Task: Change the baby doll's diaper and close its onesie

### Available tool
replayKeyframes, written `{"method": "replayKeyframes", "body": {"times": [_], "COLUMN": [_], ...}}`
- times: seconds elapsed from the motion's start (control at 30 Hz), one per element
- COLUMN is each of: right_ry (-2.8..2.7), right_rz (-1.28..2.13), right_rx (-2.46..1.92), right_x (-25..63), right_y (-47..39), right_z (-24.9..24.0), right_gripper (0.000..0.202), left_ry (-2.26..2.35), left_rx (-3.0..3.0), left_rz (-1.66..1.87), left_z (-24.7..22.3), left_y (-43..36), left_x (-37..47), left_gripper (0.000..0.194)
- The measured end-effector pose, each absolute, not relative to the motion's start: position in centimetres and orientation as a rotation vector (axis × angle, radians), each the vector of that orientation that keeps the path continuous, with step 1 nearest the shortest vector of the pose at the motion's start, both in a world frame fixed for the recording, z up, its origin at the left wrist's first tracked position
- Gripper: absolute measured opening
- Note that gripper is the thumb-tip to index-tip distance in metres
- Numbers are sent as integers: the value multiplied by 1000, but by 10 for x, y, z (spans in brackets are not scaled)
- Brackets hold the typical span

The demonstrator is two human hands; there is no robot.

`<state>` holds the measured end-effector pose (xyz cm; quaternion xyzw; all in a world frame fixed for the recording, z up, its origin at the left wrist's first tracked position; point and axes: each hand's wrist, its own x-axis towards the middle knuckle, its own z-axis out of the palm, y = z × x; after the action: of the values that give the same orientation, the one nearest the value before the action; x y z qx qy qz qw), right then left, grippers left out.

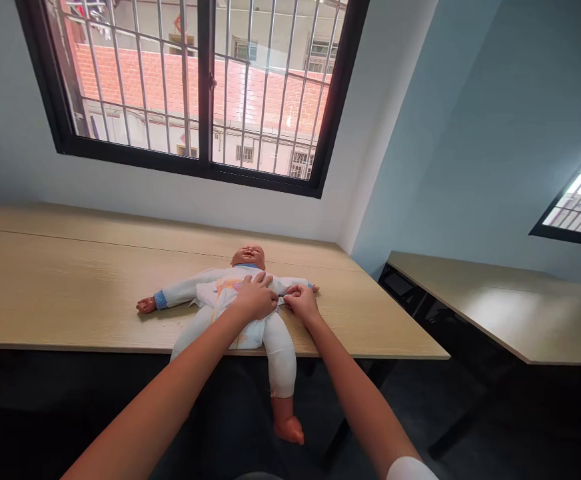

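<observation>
A baby doll (248,257) in white clothing with blue cuffs and collar lies on its back on the wooden table (85,287), arms spread and legs over the front edge. Around its hips is a white diaper (248,337) with orange print. My left hand (258,297) lies on the front of the diaper, fingers apart. Beside the doll's hip on the right, my right hand (301,302) pinches a small white tab (280,301) at the diaper's side.
Behind the table stands a white wall with a barred window (200,87). A second wooden table (510,307) is at the right, across a gap. The near table's front edge runs beneath my forearms.
</observation>
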<state>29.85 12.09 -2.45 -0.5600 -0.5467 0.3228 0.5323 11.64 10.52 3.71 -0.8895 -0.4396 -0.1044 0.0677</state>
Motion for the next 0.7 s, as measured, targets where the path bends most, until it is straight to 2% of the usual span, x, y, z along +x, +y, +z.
{"method": "replayKeyframes", "body": {"times": [0.5,0.7], "right_ry": [-1328,-1290], "right_rz": [798,853], "right_rx": [-1135,-1087], "right_x": [301,295], "right_y": [116,117], "right_z": [-22,-18], "right_gripper": [27,33], "left_ry": [-1547,-1551], "left_rx": [-2626,-2628], "left_rz": [-206,-204], "left_z": [37,36], "left_y": [110,113], "left_x": [129,129], "left_gripper": [29,39]}}
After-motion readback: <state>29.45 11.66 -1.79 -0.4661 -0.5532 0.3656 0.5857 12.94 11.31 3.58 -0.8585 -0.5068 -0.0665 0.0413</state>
